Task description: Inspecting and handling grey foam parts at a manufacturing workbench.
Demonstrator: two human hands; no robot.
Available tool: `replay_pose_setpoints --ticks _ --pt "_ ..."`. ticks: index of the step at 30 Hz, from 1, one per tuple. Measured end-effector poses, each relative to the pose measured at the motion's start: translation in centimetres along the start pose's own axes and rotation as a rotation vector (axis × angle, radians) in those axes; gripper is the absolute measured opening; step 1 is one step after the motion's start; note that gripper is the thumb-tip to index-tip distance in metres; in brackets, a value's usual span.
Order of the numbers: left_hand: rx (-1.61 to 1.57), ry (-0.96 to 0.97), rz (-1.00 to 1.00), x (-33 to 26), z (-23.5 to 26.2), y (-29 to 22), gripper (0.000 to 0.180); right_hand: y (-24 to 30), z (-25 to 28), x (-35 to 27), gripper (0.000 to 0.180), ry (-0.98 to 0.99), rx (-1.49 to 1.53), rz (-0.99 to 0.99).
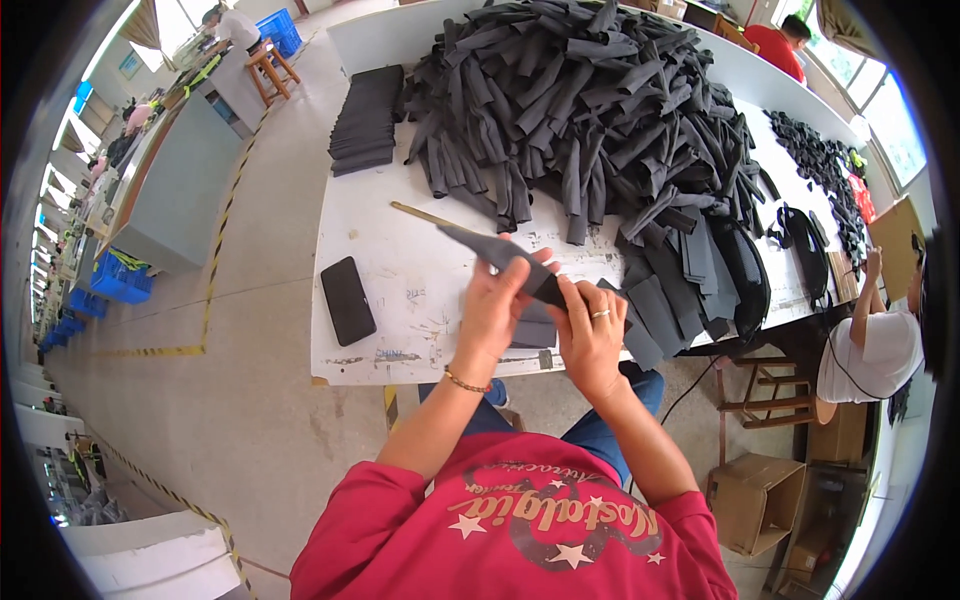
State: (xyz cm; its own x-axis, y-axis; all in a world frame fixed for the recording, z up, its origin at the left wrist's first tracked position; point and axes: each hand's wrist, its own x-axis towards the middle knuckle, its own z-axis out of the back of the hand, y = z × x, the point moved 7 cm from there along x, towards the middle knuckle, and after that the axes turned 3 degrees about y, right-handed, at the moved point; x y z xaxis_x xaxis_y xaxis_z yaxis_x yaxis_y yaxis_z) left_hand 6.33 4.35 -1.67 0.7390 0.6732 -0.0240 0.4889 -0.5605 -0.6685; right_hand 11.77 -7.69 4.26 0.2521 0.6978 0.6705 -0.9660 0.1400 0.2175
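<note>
A dark grey fabric piece (478,243) is held above the white table (390,240), slanting from upper left to lower right. My left hand (492,300) grips its middle, thumb on top. My right hand (592,330), with a ring on one finger, pinches its lower right end, which looks blacker and stiffer. Beneath my hands lie flat dark pieces (532,333), partly hidden. A thin yellowish strip like a ruler (425,214) lies just beyond the held fabric. Left of my hands is a black phone (348,300).
A large heap of dark grey fabric pieces (580,110) covers the far table. At its left stands a neat stack (365,120); at its right lie flat dark panels (655,318). A person in white (875,350) works at right, near a stool (770,395) and cardboard box (757,500).
</note>
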Motion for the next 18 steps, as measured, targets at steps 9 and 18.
replay_pose_setpoints --ticks 9,18 --pt "-0.008 0.151 -0.02 -0.3 -0.7 2.2 0.022 -0.1 -2.0 -1.5 0.035 0.084 0.334 -0.099" --pt "-0.13 0.06 0.016 -0.5 0.3 1.5 0.024 -0.4 -1.3 -2.2 0.031 0.209 0.318 -0.096"
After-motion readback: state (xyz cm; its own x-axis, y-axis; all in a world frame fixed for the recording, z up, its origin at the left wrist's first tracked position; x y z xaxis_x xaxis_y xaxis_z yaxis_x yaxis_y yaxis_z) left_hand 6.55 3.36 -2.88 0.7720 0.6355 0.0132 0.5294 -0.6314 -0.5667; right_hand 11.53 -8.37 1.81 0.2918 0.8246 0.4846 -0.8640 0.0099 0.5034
